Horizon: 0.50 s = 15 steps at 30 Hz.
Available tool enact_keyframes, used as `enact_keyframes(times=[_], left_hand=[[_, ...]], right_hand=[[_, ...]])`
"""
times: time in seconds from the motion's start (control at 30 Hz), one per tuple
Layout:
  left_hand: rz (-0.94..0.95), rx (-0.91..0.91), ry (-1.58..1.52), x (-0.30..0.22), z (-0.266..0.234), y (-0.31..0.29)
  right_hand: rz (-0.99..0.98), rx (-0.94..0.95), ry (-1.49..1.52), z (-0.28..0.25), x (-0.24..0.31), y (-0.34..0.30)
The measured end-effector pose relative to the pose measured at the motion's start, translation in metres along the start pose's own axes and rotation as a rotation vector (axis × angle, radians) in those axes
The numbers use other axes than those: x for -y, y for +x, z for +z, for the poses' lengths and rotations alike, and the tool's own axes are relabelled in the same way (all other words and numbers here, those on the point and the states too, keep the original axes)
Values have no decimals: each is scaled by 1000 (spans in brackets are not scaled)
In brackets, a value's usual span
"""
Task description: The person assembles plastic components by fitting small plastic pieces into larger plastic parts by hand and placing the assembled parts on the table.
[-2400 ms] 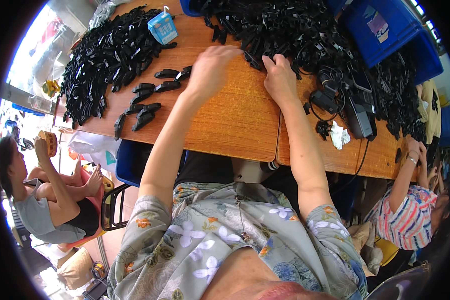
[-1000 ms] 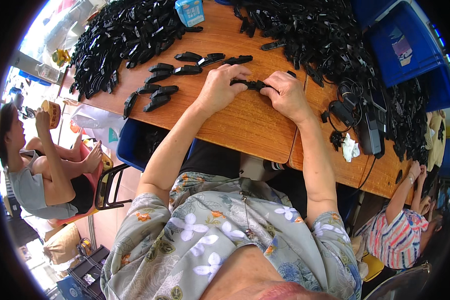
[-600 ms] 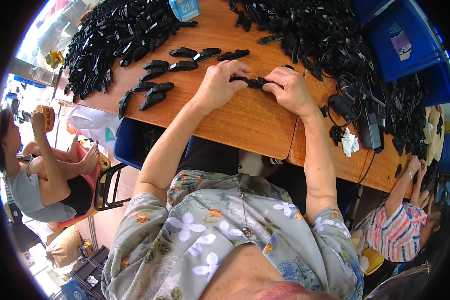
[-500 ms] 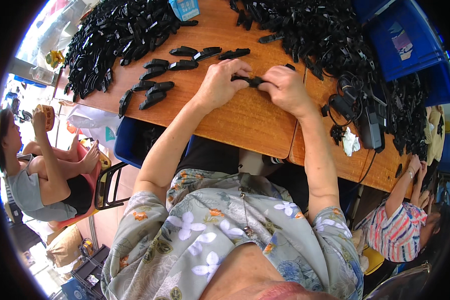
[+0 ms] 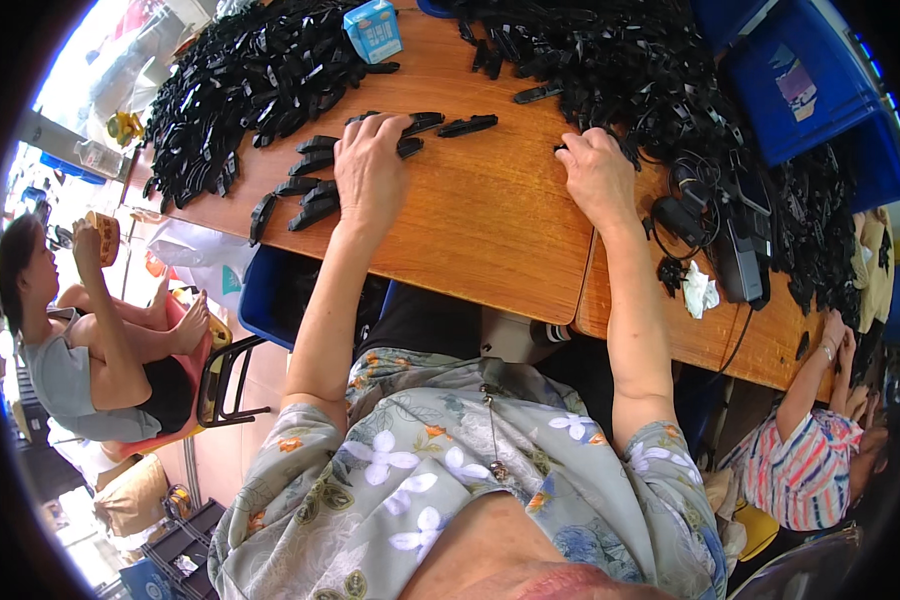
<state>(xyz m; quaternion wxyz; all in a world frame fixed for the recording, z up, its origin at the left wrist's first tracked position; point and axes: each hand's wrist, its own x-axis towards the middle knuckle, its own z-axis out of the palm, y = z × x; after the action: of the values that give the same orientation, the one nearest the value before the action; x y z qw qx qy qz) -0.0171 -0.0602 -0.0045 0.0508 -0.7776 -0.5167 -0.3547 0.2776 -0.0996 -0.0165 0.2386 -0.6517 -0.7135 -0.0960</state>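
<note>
My left hand [image 5: 373,172] is over the row of loose black plastic pieces on the wooden table [image 5: 490,220], its fingers curled down. The end of one black plastic piece [image 5: 410,148] shows beside its thumb side; the fingers hide the rest. More such pieces lie around it, among them a long one [image 5: 467,126] to its right and another [image 5: 315,204] to its left. At the near edge of the right-hand heap [image 5: 610,60], my right hand [image 5: 598,178] has its fingers bent together. A small dark end of a black plastic piece [image 5: 560,148] shows at its fingertips.
A big heap of black pieces [image 5: 260,90] covers the far left, with a blue carton [image 5: 373,32] beside it. Blue bins [image 5: 800,80] stand at right, near a black cabled device [image 5: 740,255] and crumpled tissue [image 5: 701,290]. People sit at left [image 5: 90,370] and right [image 5: 800,460].
My hands were together over the middle of the table with a black piece between them. Now they are apart, the left moved left over the row, the right moved right to the heap.
</note>
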Motion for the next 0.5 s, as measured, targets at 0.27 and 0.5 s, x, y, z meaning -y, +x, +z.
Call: enact_keyframes(times=[0.27,0.5], left_hand=[[148,242,33,-33,46,19],[436,189,-124,-44,23,-14]], right_hand=[[-258,-65,234,16,21,1],[95,103,210,-3,6,2]])
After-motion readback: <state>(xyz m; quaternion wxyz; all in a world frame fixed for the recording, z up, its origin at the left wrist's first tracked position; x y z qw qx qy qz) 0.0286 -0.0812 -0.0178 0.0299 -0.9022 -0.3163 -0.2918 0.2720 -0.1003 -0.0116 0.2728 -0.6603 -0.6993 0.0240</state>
